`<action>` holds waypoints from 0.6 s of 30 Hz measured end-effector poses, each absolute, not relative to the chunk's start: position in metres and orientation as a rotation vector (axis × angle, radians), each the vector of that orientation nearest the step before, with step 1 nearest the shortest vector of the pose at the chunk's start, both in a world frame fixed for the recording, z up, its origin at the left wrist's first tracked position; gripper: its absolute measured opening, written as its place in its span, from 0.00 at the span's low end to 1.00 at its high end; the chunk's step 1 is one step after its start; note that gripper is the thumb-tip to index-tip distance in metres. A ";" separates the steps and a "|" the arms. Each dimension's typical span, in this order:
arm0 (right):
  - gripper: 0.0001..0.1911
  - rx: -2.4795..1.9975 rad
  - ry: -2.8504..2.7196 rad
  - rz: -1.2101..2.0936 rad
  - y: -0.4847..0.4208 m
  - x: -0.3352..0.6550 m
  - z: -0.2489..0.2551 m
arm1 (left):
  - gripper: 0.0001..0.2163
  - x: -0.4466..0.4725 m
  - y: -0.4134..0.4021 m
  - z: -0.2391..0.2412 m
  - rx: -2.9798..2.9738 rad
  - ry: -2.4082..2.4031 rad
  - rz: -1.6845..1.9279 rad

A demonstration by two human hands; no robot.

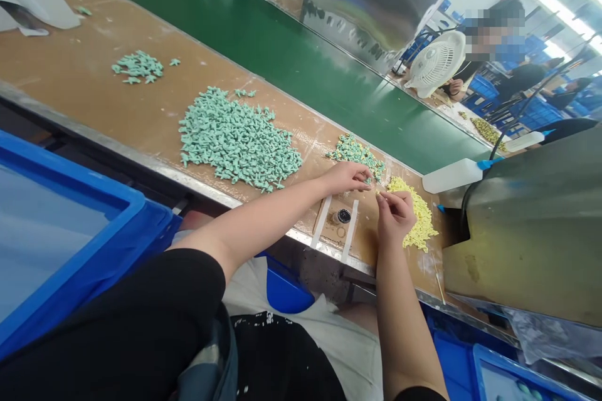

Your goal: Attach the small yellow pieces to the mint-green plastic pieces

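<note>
My left hand (pixel 345 177) reaches across the brown bench, fingers pinched at the near edge of a small mixed heap of green and yellow parts (pixel 356 151). Just right of it, my right hand (pixel 395 208) is closed, fingertips pinching something tiny that I cannot name, at the left edge of a heap of yellow parts (pixel 416 216). A big pile of green parts (pixel 237 138) lies left of my left arm. A small dark round cap (pixel 343 215) sits between two white strips below my hands.
A smaller green heap (pixel 138 66) lies far left. A green conveyor belt (pixel 263 37) runs behind the bench. A white squeeze bottle (pixel 451 175) lies by a grey metal housing (pixel 536 232) at right. Blue bins (pixel 84 225) stand near left. Another person sits behind a white fan (pixel 435 62).
</note>
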State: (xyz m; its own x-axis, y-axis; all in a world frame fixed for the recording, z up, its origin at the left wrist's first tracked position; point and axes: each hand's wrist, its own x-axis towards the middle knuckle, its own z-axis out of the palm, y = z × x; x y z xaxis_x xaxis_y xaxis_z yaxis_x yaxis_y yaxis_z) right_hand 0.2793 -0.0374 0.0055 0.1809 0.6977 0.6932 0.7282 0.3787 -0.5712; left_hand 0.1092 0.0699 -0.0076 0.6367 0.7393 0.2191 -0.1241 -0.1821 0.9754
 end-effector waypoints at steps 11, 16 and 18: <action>0.11 -1.358 -1.638 -0.095 -0.037 0.285 0.000 | 0.07 0.107 0.066 -0.002 1.970 0.597 0.692; 0.11 -1.397 -1.665 -0.067 -0.037 0.286 -0.003 | 0.04 0.108 0.067 -0.004 2.017 0.653 0.726; 0.10 -1.396 -1.677 -0.052 -0.038 0.286 -0.004 | 0.03 0.109 0.067 -0.004 2.053 0.681 0.730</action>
